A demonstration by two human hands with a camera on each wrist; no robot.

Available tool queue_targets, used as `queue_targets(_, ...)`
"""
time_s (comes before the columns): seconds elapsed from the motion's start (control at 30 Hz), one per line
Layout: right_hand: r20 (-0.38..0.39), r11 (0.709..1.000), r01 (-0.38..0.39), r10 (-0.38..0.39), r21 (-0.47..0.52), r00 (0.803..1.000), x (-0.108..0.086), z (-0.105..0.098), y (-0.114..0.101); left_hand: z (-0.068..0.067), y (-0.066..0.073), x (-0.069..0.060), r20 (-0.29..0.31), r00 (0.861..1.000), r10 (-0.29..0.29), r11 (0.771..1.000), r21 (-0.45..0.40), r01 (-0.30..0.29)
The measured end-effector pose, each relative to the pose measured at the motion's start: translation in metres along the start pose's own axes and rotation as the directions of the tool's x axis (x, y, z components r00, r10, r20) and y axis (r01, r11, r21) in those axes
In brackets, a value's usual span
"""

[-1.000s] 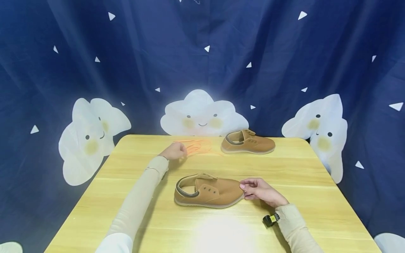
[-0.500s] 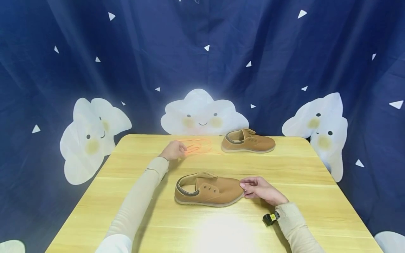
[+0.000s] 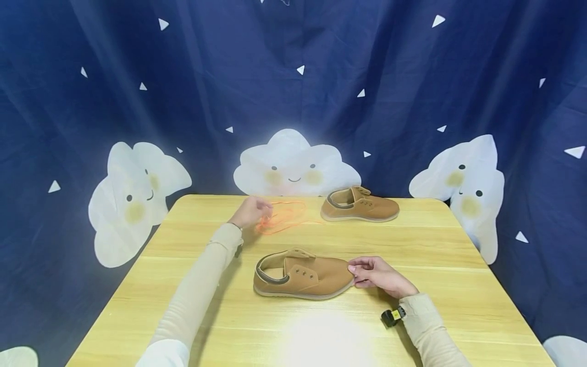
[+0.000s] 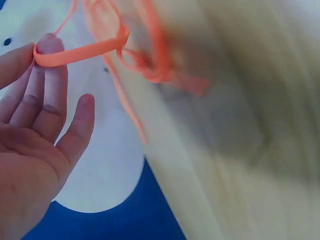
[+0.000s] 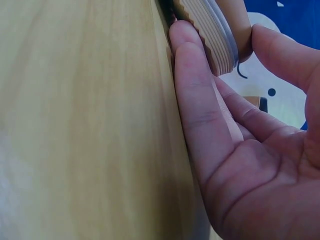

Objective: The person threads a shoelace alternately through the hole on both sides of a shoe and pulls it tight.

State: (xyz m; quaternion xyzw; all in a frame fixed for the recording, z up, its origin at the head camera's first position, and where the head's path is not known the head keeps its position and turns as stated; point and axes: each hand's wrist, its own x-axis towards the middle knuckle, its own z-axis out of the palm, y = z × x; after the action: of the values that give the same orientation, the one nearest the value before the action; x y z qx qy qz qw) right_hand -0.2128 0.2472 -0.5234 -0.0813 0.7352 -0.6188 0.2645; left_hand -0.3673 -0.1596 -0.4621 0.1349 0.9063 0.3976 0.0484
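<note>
An orange lace [image 3: 286, 216] lies loosely looped near the table's far edge. My left hand [image 3: 252, 211] pinches part of it; in the left wrist view a strand [image 4: 80, 53] runs from between thumb and finger of the hand [image 4: 45, 115]. A brown shoe [image 3: 321, 275] rests in the middle, toe to the right, its eyelets unlaced. At its toe, my right hand [image 3: 380, 277] holds the tip. In the right wrist view the thumb of this hand [image 5: 250, 150] touches the upper, with fingers under the ridged sole [image 5: 215, 42].
A second brown shoe [image 3: 362, 205] stands at the table's far edge, right of the lace. The wooden table [image 3: 458, 285] has a bright glare patch near its front. A dark blue curtain [image 3: 380, 56] with clouds and triangles hangs behind and at both sides.
My left hand has risen slightly and moved a little away from me, and the orange loops have shifted, some spreading nearer to me. The right hand and both shoes look unmoved.
</note>
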Motion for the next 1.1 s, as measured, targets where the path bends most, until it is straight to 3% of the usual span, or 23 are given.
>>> queue_targets(0.23,-0.002,1.0,-0.001,0.001,-0.003,1.0,0.0,0.0,0.0,-0.014,0.019,0.006,-0.04,0.998,0.058,0.982,-0.179,-0.064)
queue_targets(0.4,0.003,1.0,-0.002,0.002,-0.002,1.0,0.0,0.0,0.0,-0.024,0.036,0.008,-0.066,0.996,0.065,0.933,-0.35,-0.084)
queue_targets(0.5,0.0,1.0,-0.001,0.001,0.0,1.0,0.0,0.001,0.0,-0.031,0.05,0.008,-0.088,0.995,0.04,0.878,-0.472,-0.077)
queue_targets(0.63,-0.006,1.0,-0.004,0.004,0.003,1.0,-0.001,0.002,0.0,-0.04,0.071,0.007,-0.137,0.991,0.005,0.776,-0.624,-0.09)
queue_targets(0.7,-0.004,1.0,-0.004,0.004,0.002,1.0,-0.002,0.002,0.0,-0.045,0.08,0.006,-0.167,0.986,-0.002,0.741,-0.663,-0.111)
queue_targets(0.77,0.0,1.0,0.001,-0.001,0.005,1.0,-0.002,0.002,-0.001,-0.049,0.088,0.005,-0.194,0.981,0.0,0.717,-0.684,-0.135)
queue_targets(0.87,0.006,1.0,0.01,-0.01,0.009,1.0,-0.002,0.003,-0.002,-0.056,0.099,0.004,-0.228,0.974,0.009,0.7,-0.694,-0.168)
queue_targets(1.0,0.004,1.0,0.012,-0.012,0.01,1.0,-0.003,0.003,-0.004,-0.065,0.111,0.002,-0.266,0.963,0.04,0.633,-0.739,-0.23)
queue_targets(1.1,0.004,1.0,0.01,-0.01,0.006,1.0,-0.003,0.003,-0.004,-0.073,0.12,0.001,-0.298,0.953,0.049,0.571,-0.775,-0.271)
